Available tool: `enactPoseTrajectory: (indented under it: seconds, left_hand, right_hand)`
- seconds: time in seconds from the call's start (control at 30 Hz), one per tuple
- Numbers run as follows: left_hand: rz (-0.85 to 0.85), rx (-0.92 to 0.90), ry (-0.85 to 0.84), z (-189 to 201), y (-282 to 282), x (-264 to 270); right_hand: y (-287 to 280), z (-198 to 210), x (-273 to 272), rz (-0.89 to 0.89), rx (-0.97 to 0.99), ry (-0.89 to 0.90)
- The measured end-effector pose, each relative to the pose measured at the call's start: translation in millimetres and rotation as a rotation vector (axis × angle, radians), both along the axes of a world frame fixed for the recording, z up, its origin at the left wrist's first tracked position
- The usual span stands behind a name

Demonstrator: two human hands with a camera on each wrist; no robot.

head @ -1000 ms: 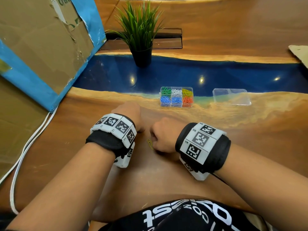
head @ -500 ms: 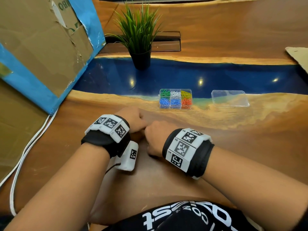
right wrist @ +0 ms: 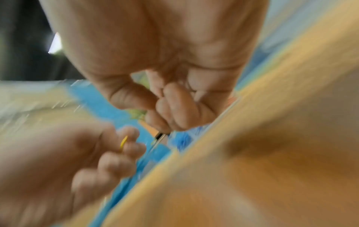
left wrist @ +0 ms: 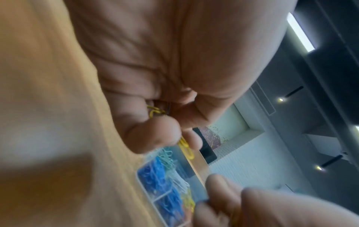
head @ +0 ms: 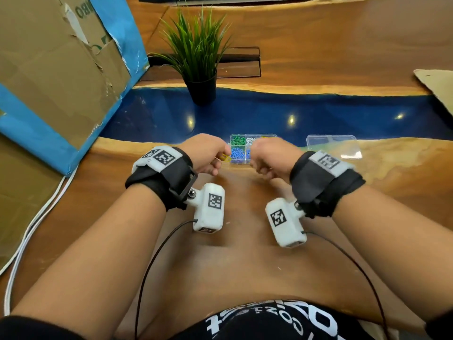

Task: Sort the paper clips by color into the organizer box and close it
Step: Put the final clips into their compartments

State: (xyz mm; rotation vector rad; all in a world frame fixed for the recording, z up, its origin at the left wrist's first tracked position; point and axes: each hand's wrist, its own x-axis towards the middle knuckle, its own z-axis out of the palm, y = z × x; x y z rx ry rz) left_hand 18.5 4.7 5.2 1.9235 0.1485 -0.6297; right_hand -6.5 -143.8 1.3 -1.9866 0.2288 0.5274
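Observation:
The clear organizer box [head: 245,135] holds green, white, blue and yellow clips in separate cells, and my hands partly hide it. My left hand [head: 224,155] hovers at its near left corner and pinches a yellow paper clip [head: 225,158] between thumb and forefinger. The left wrist view shows that clip [left wrist: 186,147] sticking out over the box [left wrist: 139,176], with a second yellow clip [left wrist: 155,111] tucked in the palm. My right hand [head: 255,163] hovers over the box's near edge with its fingers curled [right wrist: 174,107]; no clip shows in it. The loose clear lid [head: 333,147] lies to the right of the box.
A potted plant [head: 199,69] stands behind the box on the blue resin strip. A large cardboard box with blue edging [head: 56,69] fills the left side, with a white cable [head: 29,229] beside it. A cardboard sheet [head: 438,82] lies at far right.
Both hands rose from the near table and moved forward to the organizer box. The yellow clip that lay between them is off the table and in my left hand.

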Motion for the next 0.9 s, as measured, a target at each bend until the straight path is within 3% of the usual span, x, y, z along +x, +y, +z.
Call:
enactPoseTrajectory:
  seconds: [0.1,0.2,0.53,0.9]
  left_hand:
    - [-0.033,-0.035,0.007,7,-18,6]
    - [-0.004,-0.072,0.036,14,-38,14]
    - [0.082,-0.112,0.055,19,-86,38]
    - [0.117,-0.110,0.068,11,-96,49]
  right_hand:
    - [-21,9,15,-0.310,0.267,0.006]
    - [-38,13,32,-0.419,0.241,-0.002]
    - [-48,8,54,-0.384,0.144,0.137]
    - [-45,21,61,-0.323,0.072,0.049]
